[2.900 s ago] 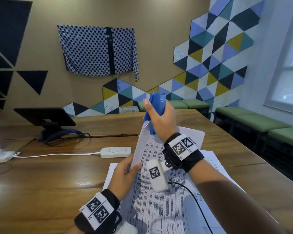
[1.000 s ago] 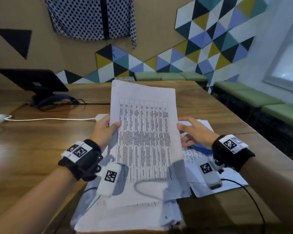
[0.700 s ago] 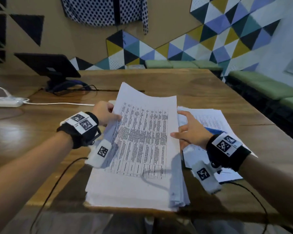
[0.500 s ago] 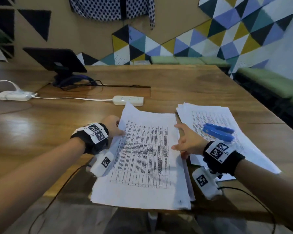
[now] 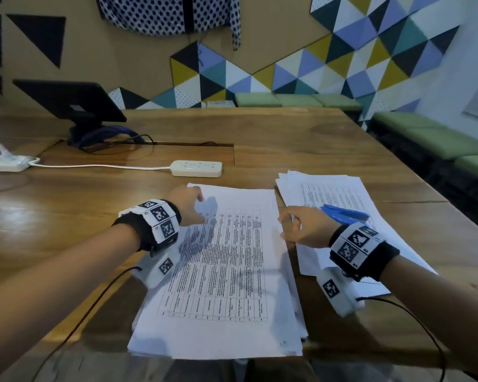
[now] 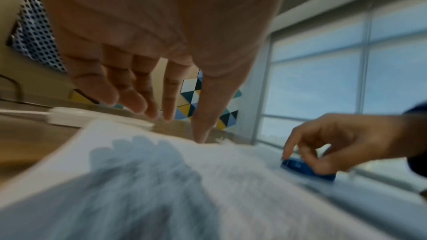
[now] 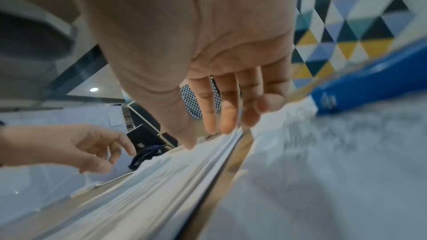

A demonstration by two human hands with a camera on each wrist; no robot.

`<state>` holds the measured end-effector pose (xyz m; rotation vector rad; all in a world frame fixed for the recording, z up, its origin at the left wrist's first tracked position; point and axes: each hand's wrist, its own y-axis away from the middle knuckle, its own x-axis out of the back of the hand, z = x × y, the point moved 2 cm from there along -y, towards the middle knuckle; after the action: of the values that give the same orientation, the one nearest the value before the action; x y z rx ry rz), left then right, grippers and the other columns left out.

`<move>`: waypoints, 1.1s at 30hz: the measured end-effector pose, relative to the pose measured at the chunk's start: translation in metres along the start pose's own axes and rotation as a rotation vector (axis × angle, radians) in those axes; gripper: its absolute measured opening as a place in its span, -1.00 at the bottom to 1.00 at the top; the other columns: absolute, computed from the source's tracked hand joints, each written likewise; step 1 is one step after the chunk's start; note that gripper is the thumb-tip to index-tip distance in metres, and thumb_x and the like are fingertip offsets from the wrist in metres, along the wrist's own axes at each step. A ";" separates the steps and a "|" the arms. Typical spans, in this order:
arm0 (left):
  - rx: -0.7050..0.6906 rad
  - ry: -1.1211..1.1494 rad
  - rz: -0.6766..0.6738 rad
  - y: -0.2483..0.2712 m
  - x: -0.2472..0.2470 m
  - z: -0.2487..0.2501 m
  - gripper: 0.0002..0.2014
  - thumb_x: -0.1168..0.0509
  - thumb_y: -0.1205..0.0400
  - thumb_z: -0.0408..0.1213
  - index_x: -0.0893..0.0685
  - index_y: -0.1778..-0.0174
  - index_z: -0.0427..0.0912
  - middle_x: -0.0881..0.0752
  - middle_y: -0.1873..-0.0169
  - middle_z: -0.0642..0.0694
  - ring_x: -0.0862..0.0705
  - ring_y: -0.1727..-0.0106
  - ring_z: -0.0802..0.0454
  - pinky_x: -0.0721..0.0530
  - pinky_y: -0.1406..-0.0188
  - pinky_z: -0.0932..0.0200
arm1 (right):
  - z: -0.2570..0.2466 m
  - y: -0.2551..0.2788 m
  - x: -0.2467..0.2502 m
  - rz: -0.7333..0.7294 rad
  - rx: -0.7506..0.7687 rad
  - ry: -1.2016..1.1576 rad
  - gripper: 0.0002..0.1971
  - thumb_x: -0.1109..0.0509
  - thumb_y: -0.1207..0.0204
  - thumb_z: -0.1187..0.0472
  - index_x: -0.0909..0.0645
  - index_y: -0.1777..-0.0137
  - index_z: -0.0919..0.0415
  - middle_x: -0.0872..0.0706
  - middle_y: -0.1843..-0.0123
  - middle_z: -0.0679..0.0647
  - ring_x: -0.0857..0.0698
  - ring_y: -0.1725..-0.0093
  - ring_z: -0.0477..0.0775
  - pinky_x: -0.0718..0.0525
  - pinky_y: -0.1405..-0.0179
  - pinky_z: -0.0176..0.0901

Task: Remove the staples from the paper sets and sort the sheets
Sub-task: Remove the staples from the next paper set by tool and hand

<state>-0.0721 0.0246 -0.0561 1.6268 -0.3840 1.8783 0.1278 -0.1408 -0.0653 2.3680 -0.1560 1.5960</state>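
Note:
A stack of printed sheets (image 5: 218, 260) lies flat at the table's near edge, its top page a table of text. My left hand (image 5: 196, 208) hovers over its far left corner with relaxed fingers (image 6: 148, 105), casting a shadow on the paper (image 6: 208, 180). My right hand (image 5: 290, 224) floats at the stack's right edge, its fingers (image 7: 228, 116) loose and holding nothing. To the right sits a second paper pile (image 5: 329, 188) with the blue staple remover (image 5: 345, 213) resting on it, just behind my right hand. The remover (image 7: 369, 83) shows large in the right wrist view.
A white power strip (image 5: 196, 168) lies just beyond the left stack, its cord running to another strip (image 5: 3, 164) at far left. A dark screen on a stand (image 5: 69, 103) stands at the back left. Green benches (image 5: 425, 139) line the right wall. Wrist cables trail off the table's front edge.
The staple remover was set down on the right pile. The sheets held up in both hands were laid flat on the left stack, and both hands let go.

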 end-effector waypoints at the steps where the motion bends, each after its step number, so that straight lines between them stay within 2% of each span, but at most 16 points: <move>1: -0.031 0.024 -0.003 -0.004 0.005 0.011 -0.57 -0.41 -0.50 -0.10 -0.52 -0.24 -0.16 -0.61 -0.14 -0.15 -0.55 0.01 -0.03 -0.49 0.06 0.18 | 0.006 0.000 0.008 0.053 -0.010 0.026 -0.72 -0.32 -0.54 0.11 -0.52 -0.21 0.16 -0.48 0.17 -0.13 -0.48 0.03 -0.02 -0.39 0.16 -0.28; 5: -0.166 0.093 0.003 -0.027 0.018 0.059 -0.70 -0.34 -0.56 -0.14 -0.61 -0.17 -0.15 -0.63 -0.15 -0.11 -0.57 -0.04 0.01 -0.54 -0.01 0.16 | 0.041 -0.004 0.032 0.142 -0.166 0.178 -0.70 -0.34 -0.49 0.04 -0.51 -0.21 0.02 -0.47 -0.14 0.06 -0.50 -0.19 0.12 -0.53 -0.18 0.01; 9: -0.232 0.160 -0.018 -0.051 0.021 0.110 -0.74 -0.33 -0.59 -0.19 -0.67 -0.14 -0.21 -0.68 -0.11 -0.13 -0.64 -0.13 -0.06 -0.59 -0.03 0.14 | 0.072 -0.001 0.048 0.119 -0.284 0.265 -0.58 -0.31 -0.47 -0.08 -0.44 -0.30 -0.01 -0.44 -0.31 0.11 -0.47 -0.30 0.16 -0.52 -0.21 0.05; 10: -0.236 0.166 -0.044 -0.058 0.018 0.120 -0.78 -0.32 -0.59 -0.20 -0.69 -0.08 -0.22 -0.68 -0.03 -0.15 -0.65 -0.06 -0.08 -0.59 0.02 0.13 | 0.078 -0.001 0.049 0.095 -0.293 0.276 -0.53 -0.32 -0.46 -0.12 -0.42 -0.33 -0.01 -0.44 -0.33 0.11 -0.47 -0.31 0.16 -0.53 -0.21 0.05; 12: -0.233 0.166 -0.080 -0.075 0.009 0.138 -0.91 -0.30 -0.59 -0.22 -0.61 0.20 -0.14 -0.56 0.28 -0.13 -0.53 0.27 -0.06 -0.50 0.31 0.17 | 0.088 -0.001 0.049 0.045 -0.295 0.281 -0.45 -0.37 -0.42 -0.15 -0.39 -0.37 -0.01 -0.47 -0.33 0.12 -0.51 -0.29 0.17 -0.56 -0.21 0.04; 14: -0.224 0.160 -0.091 -0.095 -0.002 0.152 -0.71 -0.29 -0.56 -0.26 -0.38 0.46 -0.08 -0.33 0.46 -0.03 -0.29 0.45 0.03 -0.23 0.49 0.19 | 0.095 0.000 0.046 0.012 -0.267 0.256 -0.40 -0.44 -0.36 -0.15 -0.39 -0.36 0.01 -0.52 -0.27 0.12 -0.57 -0.22 0.16 -0.58 -0.21 0.01; 16: -0.229 0.152 -0.119 -0.109 -0.011 0.162 -0.56 -0.26 -0.58 -0.31 -0.19 0.55 -0.10 -0.21 0.53 -0.02 -0.19 0.51 0.04 -0.14 0.51 0.19 | 0.100 -0.001 0.044 0.000 -0.231 0.226 -0.38 -0.51 -0.32 -0.11 -0.41 -0.34 0.03 -0.56 -0.23 0.11 -0.60 -0.16 0.13 -0.60 -0.19 -0.03; 18: -0.186 0.155 -0.149 -0.117 -0.018 0.171 -0.58 -0.23 -0.62 -0.32 -0.20 0.52 -0.14 -0.26 0.53 -0.06 -0.29 0.50 0.01 -0.20 0.52 0.19 | 0.105 -0.003 0.043 0.011 -0.205 0.230 -0.41 -0.52 -0.35 -0.01 -0.41 -0.35 0.04 -0.56 -0.25 0.10 -0.61 -0.16 0.13 -0.60 -0.18 -0.08; 20: -0.147 0.137 -0.159 -0.120 -0.022 0.175 -0.69 -0.23 -0.61 -0.30 -0.33 0.44 -0.17 -0.40 0.47 -0.10 -0.48 0.34 -0.11 -0.34 0.49 0.16 | 0.108 -0.005 0.042 0.014 -0.180 0.255 -0.45 -0.47 -0.41 0.10 -0.39 -0.38 0.04 -0.54 -0.28 0.09 -0.60 -0.20 0.13 -0.56 -0.17 -0.13; 22: -0.143 0.154 -0.171 -0.124 -0.023 0.178 -0.92 -0.26 -0.60 -0.27 -0.56 0.15 -0.21 -0.60 0.22 -0.17 -0.60 0.09 -0.18 -0.54 0.28 0.10 | 0.111 -0.006 0.042 0.018 -0.154 0.266 -0.46 -0.45 -0.43 0.12 -0.37 -0.40 0.03 -0.53 -0.28 0.08 -0.59 -0.21 0.12 -0.53 -0.15 -0.16; 23: -0.152 0.170 -0.176 -0.130 -0.026 0.179 -0.81 -0.28 -0.60 -0.27 -0.59 -0.08 -0.23 -0.63 0.03 -0.22 -0.62 -0.03 -0.19 -0.58 0.12 0.08 | 0.112 -0.006 0.042 0.022 -0.143 0.267 -0.46 -0.44 -0.44 0.12 -0.36 -0.40 0.02 -0.53 -0.27 0.07 -0.59 -0.20 0.12 -0.52 -0.14 -0.17; 24: -0.168 0.196 -0.175 -0.133 -0.028 0.180 -0.71 -0.31 -0.58 -0.28 -0.57 -0.20 -0.24 -0.61 -0.07 -0.25 -0.62 -0.10 -0.17 -0.57 0.03 0.08 | 0.113 -0.006 0.042 0.030 -0.130 0.267 -0.47 -0.43 -0.44 0.11 -0.36 -0.40 0.02 -0.53 -0.26 0.07 -0.59 -0.20 0.12 -0.52 -0.12 -0.17; 27: -0.194 0.305 -0.149 -0.138 -0.029 0.186 -0.70 -0.38 -0.52 -0.38 -0.67 -0.18 -0.29 -0.68 -0.13 -0.19 -0.65 -0.16 -0.12 -0.55 0.00 0.16 | 0.116 -0.005 0.041 0.032 -0.104 0.235 -0.50 -0.42 -0.44 0.14 -0.37 -0.37 0.05 -0.52 -0.23 0.07 -0.59 -0.16 0.13 -0.51 -0.07 -0.16; 29: -0.204 0.388 -0.090 -0.140 -0.030 0.191 -0.73 -0.39 -0.51 -0.43 -0.71 -0.14 -0.35 -0.72 -0.13 -0.22 -0.68 -0.11 -0.09 -0.60 0.03 0.20 | 0.119 -0.004 0.041 0.031 -0.111 0.181 -0.50 -0.40 -0.44 0.16 -0.34 -0.36 0.11 -0.50 -0.25 0.11 -0.60 -0.13 0.16 -0.58 -0.08 -0.09; 31: -0.219 0.486 0.022 -0.136 -0.026 0.197 -0.81 -0.37 -0.51 -0.48 -0.76 -0.02 -0.37 -0.77 -0.03 -0.24 -0.67 0.17 0.04 -0.58 0.25 0.34 | 0.124 -0.002 0.042 0.056 -0.153 0.111 -0.51 -0.37 -0.48 0.16 -0.31 -0.36 0.16 -0.46 -0.28 0.14 -0.59 -0.11 0.16 -0.59 -0.11 -0.03; 33: -0.239 0.536 0.145 -0.132 -0.018 0.200 -0.86 -0.36 -0.51 -0.48 -0.81 0.10 -0.32 -0.80 0.16 -0.18 -0.55 0.36 0.17 -0.54 0.36 0.33 | 0.131 0.001 0.044 0.103 -0.186 0.041 -0.54 -0.33 -0.52 0.19 -0.30 -0.38 0.19 -0.43 -0.31 0.18 -0.57 -0.09 0.15 -0.54 -0.10 -0.07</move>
<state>0.1670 0.0041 -0.0567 0.9126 -0.4778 2.1860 0.2611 -0.1762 -0.0700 2.2166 -0.4051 1.5980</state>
